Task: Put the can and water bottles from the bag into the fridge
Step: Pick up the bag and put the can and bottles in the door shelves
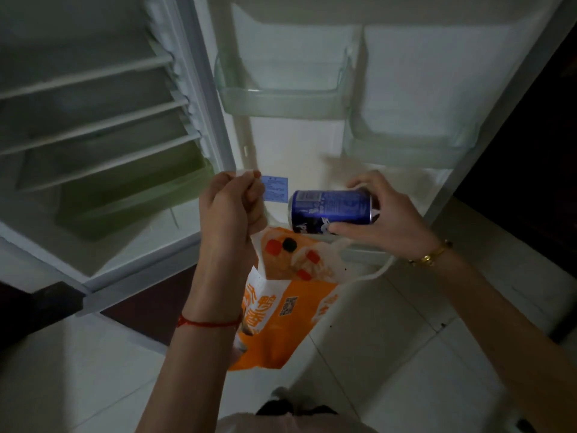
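My right hand (385,214) holds a blue can (331,210) on its side, just above the mouth of an orange and white bag (281,307). My left hand (232,207) pinches the bag's white handle and holds the bag up in front of the open fridge. The bag hangs between my forearms. Red and dark round shapes show at the bag's mouth; I cannot tell if they are bottle caps. The fridge door (406,98) stands open behind my hands, with clear door bins.
The fridge body is on the left, with several white shelves (93,120) and a greenish drawer (134,195) at the bottom. A clear door bin (281,101) sits above the hands, another (406,145) to the right. Pale floor tiles (406,354) lie below.
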`<state>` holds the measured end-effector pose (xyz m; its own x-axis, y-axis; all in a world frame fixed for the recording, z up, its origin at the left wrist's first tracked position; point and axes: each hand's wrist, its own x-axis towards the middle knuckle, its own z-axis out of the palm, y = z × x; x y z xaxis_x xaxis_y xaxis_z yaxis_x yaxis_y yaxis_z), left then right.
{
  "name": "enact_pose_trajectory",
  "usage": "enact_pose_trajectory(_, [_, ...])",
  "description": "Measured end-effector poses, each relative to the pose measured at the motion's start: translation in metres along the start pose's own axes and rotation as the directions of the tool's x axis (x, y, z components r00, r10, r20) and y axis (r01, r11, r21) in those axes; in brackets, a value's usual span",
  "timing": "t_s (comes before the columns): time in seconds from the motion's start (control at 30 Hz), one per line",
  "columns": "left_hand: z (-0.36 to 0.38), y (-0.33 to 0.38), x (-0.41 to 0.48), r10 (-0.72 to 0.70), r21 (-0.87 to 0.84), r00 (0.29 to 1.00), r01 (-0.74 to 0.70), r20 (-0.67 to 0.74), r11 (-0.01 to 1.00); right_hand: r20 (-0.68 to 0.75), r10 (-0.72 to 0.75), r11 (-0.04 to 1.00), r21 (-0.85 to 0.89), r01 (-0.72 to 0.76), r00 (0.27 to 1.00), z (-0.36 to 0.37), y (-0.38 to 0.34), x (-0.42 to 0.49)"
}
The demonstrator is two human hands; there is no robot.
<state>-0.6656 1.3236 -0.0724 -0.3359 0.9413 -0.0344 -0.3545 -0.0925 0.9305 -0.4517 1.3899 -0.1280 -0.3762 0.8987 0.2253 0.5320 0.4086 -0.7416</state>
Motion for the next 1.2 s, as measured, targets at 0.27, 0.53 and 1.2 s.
enact_pose_trajectory(0.27, [0.026,0.003,0.009,-0.05,-0.031,0.998,0.051,0.026,0.998,-0.445,-0.01,0.996,0.079,0.05,0.895,-0.073,-0.018,0.028])
enact_pose_trajectory(0.53, [0.037,0.005,0.013,-0.108,-0.073,0.992,0.113,0.073,0.991,-0.533,-0.097,0.995,-0.055,0.08,0.84,-0.103,-0.026,0.077])
enact_pose_trajectory(1.2, [0.043,-0.005,0.024,-0.212,-0.018,0.968,0.217,0.135,0.976,-0.401,-0.151,0.931,-0.365,-0.007,0.903,-0.081,-0.009,0.127])
